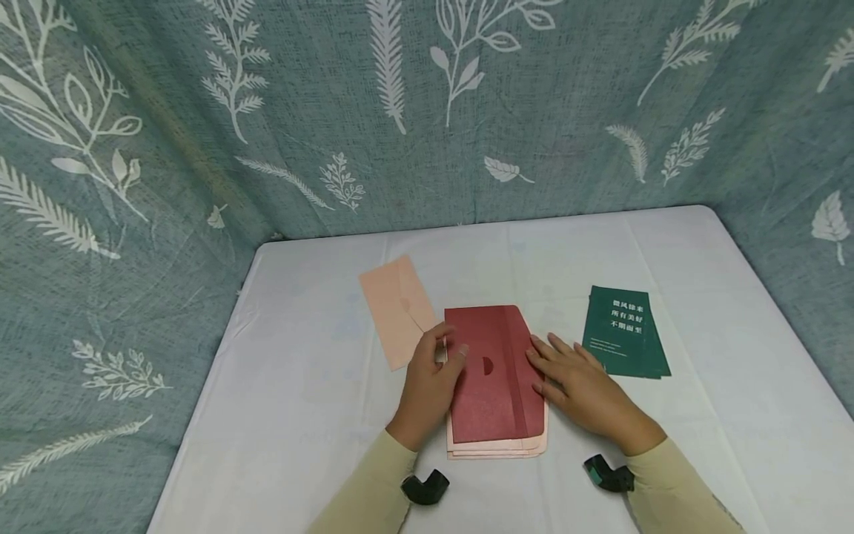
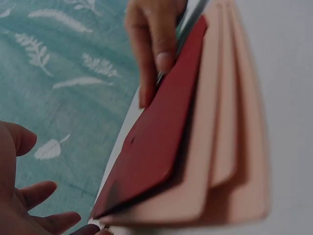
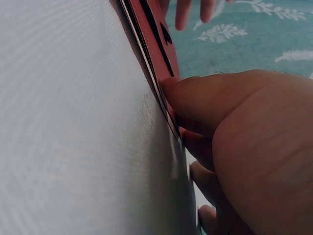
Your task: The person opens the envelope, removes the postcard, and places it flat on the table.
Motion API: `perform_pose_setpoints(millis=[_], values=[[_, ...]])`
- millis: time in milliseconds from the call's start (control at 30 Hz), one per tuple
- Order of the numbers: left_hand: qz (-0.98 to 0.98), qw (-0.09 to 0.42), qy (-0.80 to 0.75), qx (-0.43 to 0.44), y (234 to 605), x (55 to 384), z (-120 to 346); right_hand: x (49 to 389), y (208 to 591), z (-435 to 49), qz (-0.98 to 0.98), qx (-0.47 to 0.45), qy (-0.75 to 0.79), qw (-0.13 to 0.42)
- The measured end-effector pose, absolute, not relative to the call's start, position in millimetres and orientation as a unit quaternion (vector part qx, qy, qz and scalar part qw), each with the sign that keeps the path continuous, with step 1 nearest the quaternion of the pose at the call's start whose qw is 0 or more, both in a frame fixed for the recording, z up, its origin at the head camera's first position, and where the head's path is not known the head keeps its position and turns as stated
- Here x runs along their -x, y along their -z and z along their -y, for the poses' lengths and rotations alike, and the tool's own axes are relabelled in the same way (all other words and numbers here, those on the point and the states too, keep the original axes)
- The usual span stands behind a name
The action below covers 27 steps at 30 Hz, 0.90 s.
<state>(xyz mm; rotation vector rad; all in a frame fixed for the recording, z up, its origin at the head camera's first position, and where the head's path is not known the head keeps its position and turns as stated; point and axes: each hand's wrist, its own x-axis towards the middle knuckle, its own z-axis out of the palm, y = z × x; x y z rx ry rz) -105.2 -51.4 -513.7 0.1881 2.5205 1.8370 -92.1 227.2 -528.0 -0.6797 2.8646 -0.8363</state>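
A red envelope [image 1: 483, 400] with a side flap and half-moon mark lies atop several pink envelopes [image 1: 497, 451], whose edges stick out below it. At the stack's left edge is my left hand [image 1: 428, 386], fingers loosely bent, thumb over the red envelope. My right hand [image 1: 587, 389] rests along the right edge, its fingers extended onto the red envelope. In the right wrist view the thumb [image 3: 205, 95] touches the edge of the stack. The left wrist view shows the left fingers [image 2: 41, 196] spread beside the red envelope [image 2: 161, 132], and the pink layers fanned apart.
A single pale pink envelope [image 1: 394, 311] lies behind my left hand. Dark green cards [image 1: 617, 348] with white lettering overlap behind my right hand. The white-covered table [image 1: 300, 356] ends against a teal leaf-patterned curtain [image 1: 414, 170]. Each wrist carries a small black device [image 1: 425, 488].
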Motion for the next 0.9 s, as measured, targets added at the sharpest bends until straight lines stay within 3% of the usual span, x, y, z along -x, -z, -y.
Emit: perform_pose_setpoints(millis=[500, 900], values=[[-0.776, -0.008, -0.629, 0.056, 506.6, 132.3, 99.4, 92.2, 527.9, -227.1, -0.934, 0.222, 0.276, 0.042], [-0.748, 0.031, -0.65, 0.132, 494.4, 143.6, 127.6, 92.6, 528.6, -227.5, -0.936, 0.217, 0.274, 0.042]])
